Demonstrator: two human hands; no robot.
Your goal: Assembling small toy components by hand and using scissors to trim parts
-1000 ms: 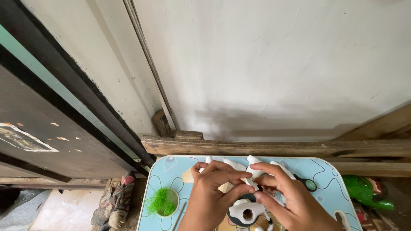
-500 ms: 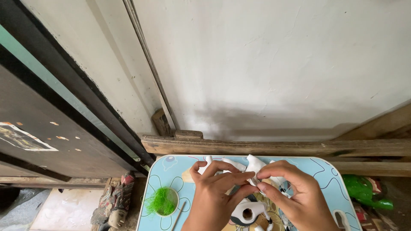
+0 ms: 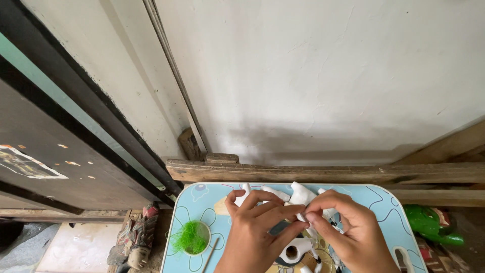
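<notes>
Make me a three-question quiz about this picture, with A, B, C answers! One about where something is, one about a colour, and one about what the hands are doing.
1. Where does the small bowl sit on the light blue table?
A. On the left part
B. On the far right corner
C. Under the table

2. What colour is the stringy fluff in the bowl?
A. Red
B. Green
C. Purple

3. What are the left hand and right hand doing?
A. Both lie flat and empty
B. One points at the wall
C. Both pinch the white piece together

Answers:
1. A, the bowl is left of both hands.
2. B, the fluff is bright green.
3. C, the fingertips of both hands meet on the white piece.
</notes>
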